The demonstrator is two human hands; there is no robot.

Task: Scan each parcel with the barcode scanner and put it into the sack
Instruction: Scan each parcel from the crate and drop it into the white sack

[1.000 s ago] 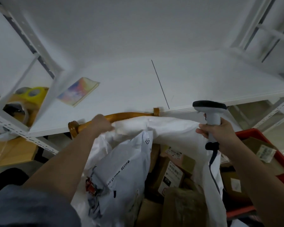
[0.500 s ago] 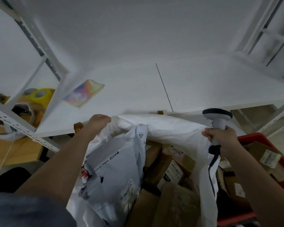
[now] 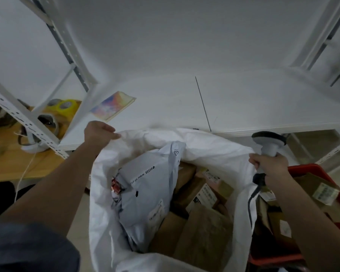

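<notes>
Both hands are on the sack (image 3: 214, 146), holding its mouth wide. Left hand (image 3: 98, 132) is closed, pinching the sack's far-left rim and lifting it up toward the shelf (image 3: 165, 107) edge. Right hand (image 3: 271, 169) is wrapped shut around the scanner (image 3: 268, 143) handle and appears to trap the sack's right rim against it as well, though I can't tell exactly how the cloth is caught. The scanner head points up and away from the sack, so no scan is happening; it looks held simply to keep it ready, its cable (image 3: 250, 201) hanging down the sack's right outer side.

Inside the sack: a grey mailer (image 3: 145, 185) leans against the left wall, with brown boxes (image 3: 202, 228) piled beside it to the right, some with labels facing up. So several parcels are already in, and the sack looks well filled.

Right of the sack sits a red crate (image 3: 326, 171), touching or just beside it, with more boxes inside, probably the unscanned ones.

Judgement: pulling the rim up and apart probably settles the load or makes room for the next parcel. The next parcel likely needs a free hand, so one grip on the rim has to go, and the rim may then sag over the contents.

Behind the sack, a colourful booklet (image 3: 113, 106) lies on the shelf, not part of the task.
</notes>
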